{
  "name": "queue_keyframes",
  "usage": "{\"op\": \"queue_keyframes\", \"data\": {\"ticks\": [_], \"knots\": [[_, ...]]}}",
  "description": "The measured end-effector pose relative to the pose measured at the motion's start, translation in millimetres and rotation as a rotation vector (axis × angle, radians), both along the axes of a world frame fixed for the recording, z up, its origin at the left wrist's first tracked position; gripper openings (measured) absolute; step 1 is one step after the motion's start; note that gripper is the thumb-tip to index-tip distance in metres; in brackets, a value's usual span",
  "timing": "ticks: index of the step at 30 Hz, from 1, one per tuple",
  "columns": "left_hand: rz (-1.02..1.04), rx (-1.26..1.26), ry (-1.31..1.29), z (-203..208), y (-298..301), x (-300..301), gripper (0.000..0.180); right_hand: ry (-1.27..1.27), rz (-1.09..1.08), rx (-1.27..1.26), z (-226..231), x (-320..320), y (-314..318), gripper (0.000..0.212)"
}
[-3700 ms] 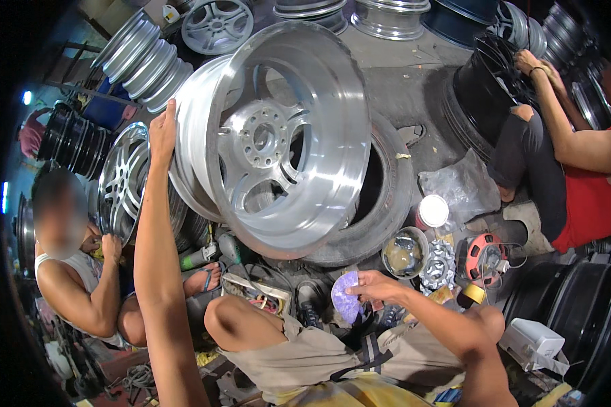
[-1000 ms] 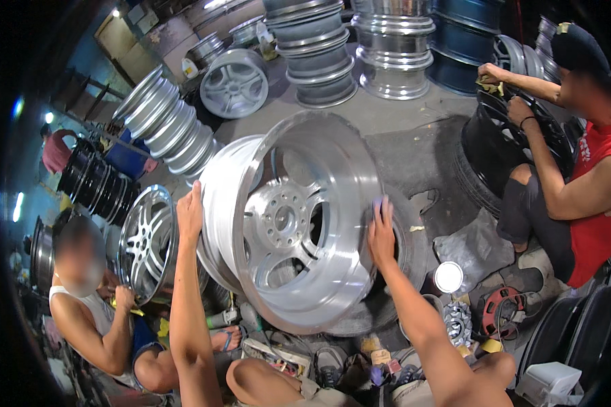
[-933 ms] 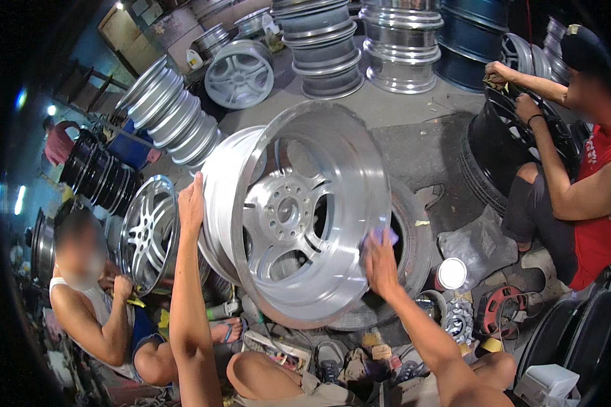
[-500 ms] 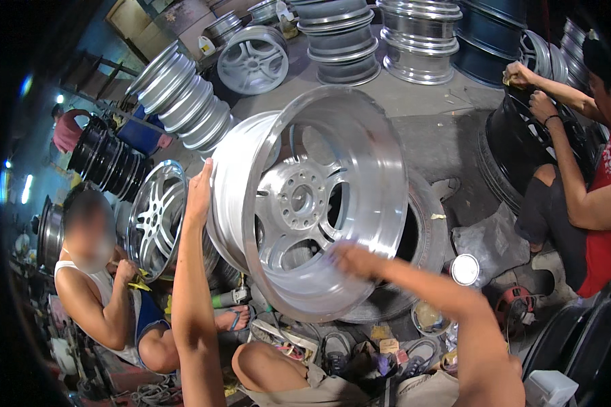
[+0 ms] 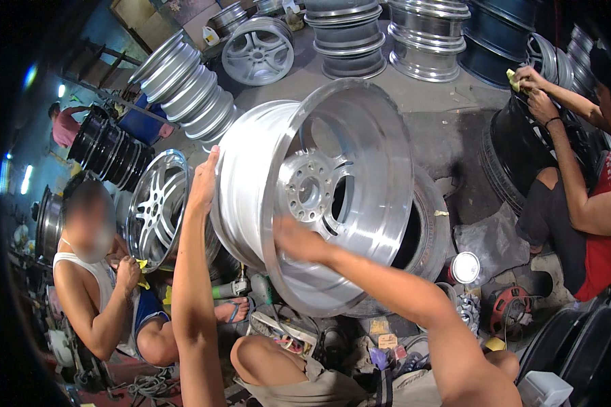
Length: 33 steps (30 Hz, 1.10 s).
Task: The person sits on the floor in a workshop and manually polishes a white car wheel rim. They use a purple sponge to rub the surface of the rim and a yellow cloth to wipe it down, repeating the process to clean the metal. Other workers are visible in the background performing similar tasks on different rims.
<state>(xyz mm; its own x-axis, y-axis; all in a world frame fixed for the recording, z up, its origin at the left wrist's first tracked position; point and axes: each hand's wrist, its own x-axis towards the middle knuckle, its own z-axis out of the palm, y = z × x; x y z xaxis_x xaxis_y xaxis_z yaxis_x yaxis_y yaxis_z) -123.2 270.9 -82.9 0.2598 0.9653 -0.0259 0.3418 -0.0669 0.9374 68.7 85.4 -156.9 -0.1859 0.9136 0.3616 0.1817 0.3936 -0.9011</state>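
A large silver alloy wheel rim [image 5: 394, 156] stands tilted in front of me, its hollow barrel turned toward me. At its left edge, my left hand [image 5: 204, 184] holds the outer lip with the thumb pointing up. Inside the barrel, my right hand [image 5: 297, 240] is at the lower left of the inner wall, below the hub holes. Motion smears its fingers, and anything held in them is hidden. Beneath and behind the rim lies a black tire [image 5: 436, 234].
Stacked rims [image 5: 190, 102] stand beyond on the left, with more along the back. At left sits a person [image 5: 91, 292] holding yellow paper beside a chrome rim [image 5: 157, 207]. On the right, another person [image 5: 607, 197] works on a black rim [image 5: 508, 139]. A round can [image 5: 464, 268] stands right of the tire.
My right hand has swept from the lower right of the barrel to its left inner wall. The rim appears slightly farther right, while my left hand keeps its hold.
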Motion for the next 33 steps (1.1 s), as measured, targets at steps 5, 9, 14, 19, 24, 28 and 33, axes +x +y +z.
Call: {"op": "queue_keyframes", "data": {"ticks": [5,9,14,19,24,28,33], "knots": [[0.043,0.096,0.085,7,-12,1,0.072,1.383,-0.427,-0.129,89,114,25,0.038],[0.038,0.092,0.116,3,-11,2,0.074,0.686,-0.807,0.01,6,145,-13,0.035],[0.036,0.115,0.15,-5,4,-2,0.074,0.219,-0.595,0.079,-104,64,13,0.028],[0.072,0.141,0.094,6,-21,11,0.073,-0.495,-0.388,0.169,-115,51,17,0.02],[0.02,0.103,0.11,6,-15,10,0.073,-1.564,-0.096,0.975,-72,123,56,0.025],[0.049,0.111,0.086,8,-18,12,0.072,-1.204,-0.27,0.416,-77,72,31,0.022],[0.07,0.12,0.08,4,-21,4,0.072,0.446,-0.299,-0.392,-69,81,27,0.028]]}}
